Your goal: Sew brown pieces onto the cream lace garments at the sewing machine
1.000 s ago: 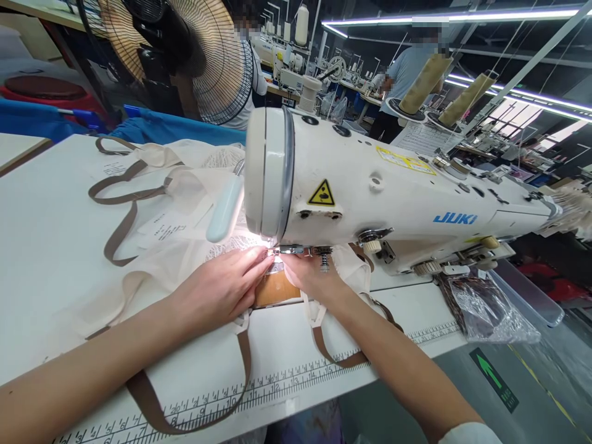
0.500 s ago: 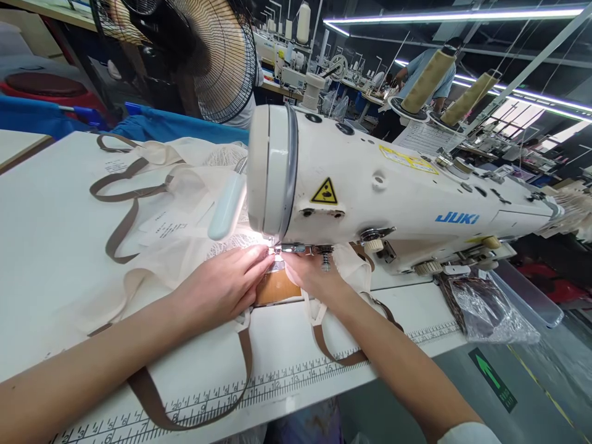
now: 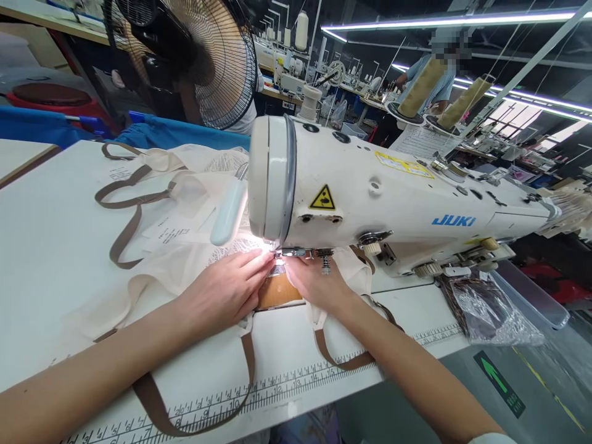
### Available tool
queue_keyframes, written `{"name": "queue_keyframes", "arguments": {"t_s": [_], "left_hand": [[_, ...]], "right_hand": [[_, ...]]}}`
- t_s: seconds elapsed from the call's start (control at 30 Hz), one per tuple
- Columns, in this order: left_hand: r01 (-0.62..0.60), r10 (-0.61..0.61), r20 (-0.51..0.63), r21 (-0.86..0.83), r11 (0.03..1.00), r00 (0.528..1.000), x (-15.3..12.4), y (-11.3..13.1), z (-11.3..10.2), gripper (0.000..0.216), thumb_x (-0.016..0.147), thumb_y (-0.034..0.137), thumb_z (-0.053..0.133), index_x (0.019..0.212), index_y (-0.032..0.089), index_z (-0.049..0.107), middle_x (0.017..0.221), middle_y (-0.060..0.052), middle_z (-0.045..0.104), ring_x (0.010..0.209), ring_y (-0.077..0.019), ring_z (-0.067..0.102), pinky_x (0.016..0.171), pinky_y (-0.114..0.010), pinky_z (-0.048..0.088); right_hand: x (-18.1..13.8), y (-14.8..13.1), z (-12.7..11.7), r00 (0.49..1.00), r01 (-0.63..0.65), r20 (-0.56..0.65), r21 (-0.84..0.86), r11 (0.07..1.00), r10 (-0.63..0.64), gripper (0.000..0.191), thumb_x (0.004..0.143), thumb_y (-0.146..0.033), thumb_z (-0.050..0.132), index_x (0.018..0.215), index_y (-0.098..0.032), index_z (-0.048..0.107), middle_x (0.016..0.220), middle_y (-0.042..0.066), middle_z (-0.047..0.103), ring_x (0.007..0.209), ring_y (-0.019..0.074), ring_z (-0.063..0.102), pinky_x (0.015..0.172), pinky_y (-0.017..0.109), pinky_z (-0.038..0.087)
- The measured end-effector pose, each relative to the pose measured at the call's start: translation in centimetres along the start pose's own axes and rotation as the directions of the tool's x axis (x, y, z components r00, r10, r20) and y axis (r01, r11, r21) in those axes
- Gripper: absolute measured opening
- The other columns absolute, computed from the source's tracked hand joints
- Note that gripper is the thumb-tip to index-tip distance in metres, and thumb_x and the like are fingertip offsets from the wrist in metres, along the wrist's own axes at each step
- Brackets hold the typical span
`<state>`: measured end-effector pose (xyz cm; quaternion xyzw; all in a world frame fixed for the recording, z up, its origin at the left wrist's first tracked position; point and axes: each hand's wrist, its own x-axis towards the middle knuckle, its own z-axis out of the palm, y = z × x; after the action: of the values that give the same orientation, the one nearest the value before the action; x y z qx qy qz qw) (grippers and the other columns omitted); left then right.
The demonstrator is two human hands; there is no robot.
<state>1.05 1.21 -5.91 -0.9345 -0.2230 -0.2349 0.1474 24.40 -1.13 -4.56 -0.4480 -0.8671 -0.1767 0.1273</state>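
A white JUKI sewing machine [image 3: 351, 185] stands over cream sheer garments with lace and brown straps. My left hand [image 3: 226, 287] is closed, its fingers together and pinching the edge of a cream garment [image 3: 185, 265] beside the lit needle area. My right hand [image 3: 319, 280] is closed on the same garment from the other side; the machine head and its metal attachment [image 3: 300, 252] partly hide the fingers. Between both hands shows the wooden-coloured plate [image 3: 279, 291] under the needle. A brown strap [image 3: 250, 364] loops down from the garment toward the table's front edge.
A ruler strip [image 3: 272, 390] runs along the front of the white table [image 3: 60, 246]. Behind stand a fan [image 3: 222, 68] and blue cloth [image 3: 180, 129]. A plastic bag of brown material [image 3: 490, 311] lies to the right. Another person [image 3: 437, 80] is at the back.
The view has shifted a little, so the machine and table sit slightly lower. My hands stay beside the needle with hardly any visible movement of the cloth.
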Motion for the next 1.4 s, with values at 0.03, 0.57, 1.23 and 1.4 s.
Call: {"name": "queue_keyframes", "arguments": {"t_s": [0.03, 0.57, 1.23, 1.4], "left_hand": [[-0.001, 0.001, -0.001, 0.002, 1.0, 1.0, 0.0, 0.0, 0.0, 0.04, 0.095, 0.013, 0.038, 0.123, 0.003, 0.065, 0.122, -0.016, 0.069, 0.115, -0.0303, 0.064, 0.09, -0.041, 0.06], [0.015, -0.016, -0.013, -0.028, 0.999, 1.0, 0.3, 0.2, -0.3, 0.039, 0.092, 0.009, 0.04, 0.12, 0.003, 0.068, 0.119, -0.016, 0.071, 0.113, -0.0299, 0.065, 0.089, -0.041, 0.06], [-0.006, 0.008, -0.023, 0.048, 0.999, 1.0, 0.2, 0.0, -0.2, 0.04, 0.095, 0.011, 0.036, 0.12, 0.007, 0.068, 0.117, -0.014, 0.073, 0.115, -0.0275, 0.066, 0.092, -0.038, 0.059], [-0.008, 0.009, -0.022, 0.03, 1.0, 1.0, 0.2, -0.1, -0.1, 0.04, 0.094, 0.011, 0.037, 0.12, 0.007, 0.068, 0.118, -0.015, 0.073, 0.115, -0.0279, 0.066, 0.093, -0.039, 0.059]], "right_hand": [[-0.1, 0.0, -0.3, 1.0, 0.024, -0.003, -0.02, 1.0, -0.024, 0.027, 0.104, -0.015, 0.04, 0.104, -0.022, 0.066, 0.102, 0.004, 0.069, 0.097, 0.0202, 0.063, 0.085, 0.033, 0.05], [-1.0, -0.7, 0.3, 0.993, 0.044, -0.097, -0.186, 0.981, -0.062, 0.027, 0.106, -0.025, 0.046, 0.123, -0.018, 0.066, 0.114, 0.009, 0.067, 0.109, 0.0212, 0.059, 0.101, 0.034, 0.043], [-1.0, -0.6, 0.5, 0.996, 0.045, -0.068, -0.191, 0.981, -0.059, 0.024, 0.103, -0.02, 0.046, 0.113, -0.019, 0.067, 0.115, 0.008, 0.068, 0.101, 0.0218, 0.061, 0.098, 0.038, 0.05], [-1.0, -0.6, 0.5, 0.998, 0.03, -0.047, -0.169, 0.985, -0.038, 0.024, 0.102, -0.022, 0.048, 0.117, -0.019, 0.067, 0.115, 0.009, 0.068, 0.105, 0.023, 0.061, 0.098, 0.039, 0.051]]}}
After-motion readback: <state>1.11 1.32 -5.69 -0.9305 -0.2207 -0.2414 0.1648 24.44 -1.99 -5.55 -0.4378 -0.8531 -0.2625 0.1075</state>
